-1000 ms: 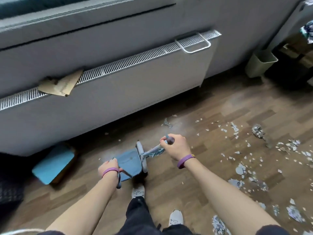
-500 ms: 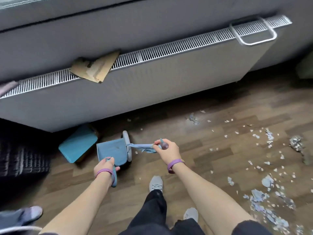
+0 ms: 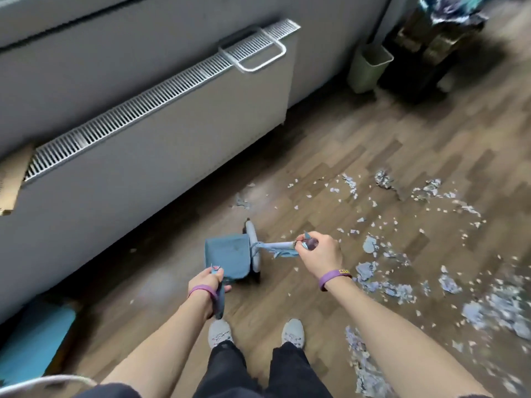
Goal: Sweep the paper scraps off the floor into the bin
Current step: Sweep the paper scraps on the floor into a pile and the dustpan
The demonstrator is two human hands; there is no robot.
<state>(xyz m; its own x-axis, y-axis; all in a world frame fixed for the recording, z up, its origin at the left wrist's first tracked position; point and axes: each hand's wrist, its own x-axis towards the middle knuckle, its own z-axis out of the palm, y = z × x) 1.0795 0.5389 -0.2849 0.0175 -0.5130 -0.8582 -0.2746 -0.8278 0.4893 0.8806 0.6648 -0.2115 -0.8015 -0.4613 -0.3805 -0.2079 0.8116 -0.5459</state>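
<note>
- The left hand (image 3: 205, 282) curls tightly round the slim handle of the blue square plastic dustpan (image 3: 227, 258). Its flat, shallow-walled tray lies just ahead of that hand.
- The right hand (image 3: 319, 255) is closed in a fist round the top of the thin blue-grey broom handle (image 3: 275, 246).
- Each wrist wears a smooth purple wristband (image 3: 333, 277).
- From the right hand the handle runs leftward to the oblong grey-blue broom head (image 3: 253, 245). The head touches the dustpan's right edge, between the two hands.
- Two grey mesh shoes (image 3: 219, 333) stand below the hands.
- The torn white and bluish paper scraps (image 3: 388, 285) are scattered on the brown wood-plank floor (image 3: 330, 145) to the right of the right hand. Small flakes lie farther ahead, and crumpled clumps lie closer to the person.
- A white flat-panel radiator (image 3: 158, 156) with a slatted metal top grille (image 3: 143, 107) runs ahead and to the left of the left hand.
- The pale green rectangular plastic bin (image 3: 369, 67) stands well apart from the scraps, far ahead and to the right of the right hand, beside the wall.
</note>
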